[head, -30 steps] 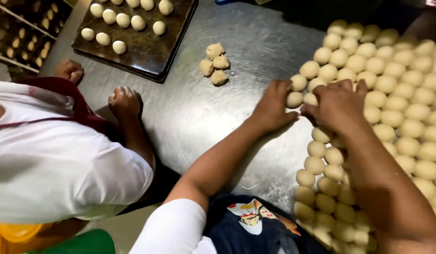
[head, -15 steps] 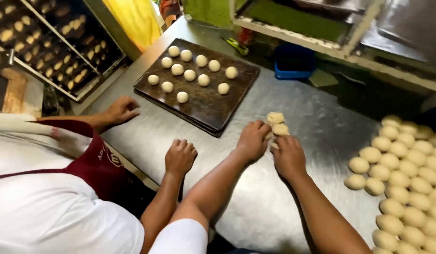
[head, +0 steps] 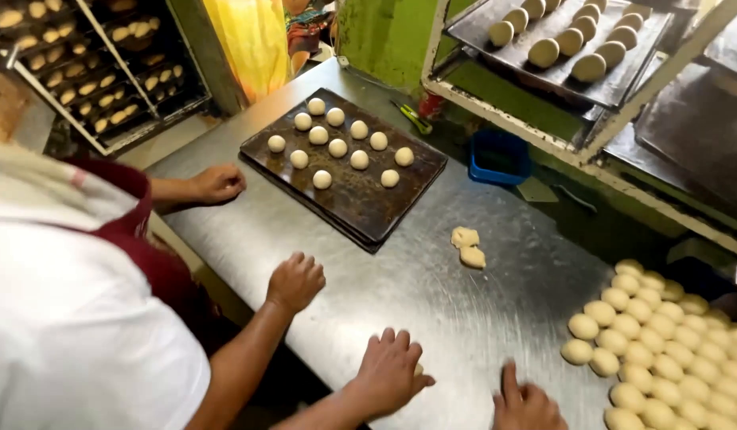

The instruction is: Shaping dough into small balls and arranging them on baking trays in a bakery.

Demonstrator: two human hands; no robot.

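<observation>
My left hand lies palm down on the steel table, cupped over a dough piece that peeks out by the thumb. My right hand is palm down at the bottom edge, fingers spread; whatever lies under it is hidden. Two rough dough pieces lie ahead of my hands. To the right is a dense patch of round dough balls. A co-worker in a white shirt and maroon apron rests one fist and the other hand on the table.
A dark baking tray holding several dough balls sits at the far left of the table. Behind it are a blue tub, a green-handled tool, a rack tray of dough balls and a rack of baked pieces.
My hands have left the small dough pile and moved back to the near edge, now pressed palm down. The pile is smaller. The co-worker's hands have barely shifted.
</observation>
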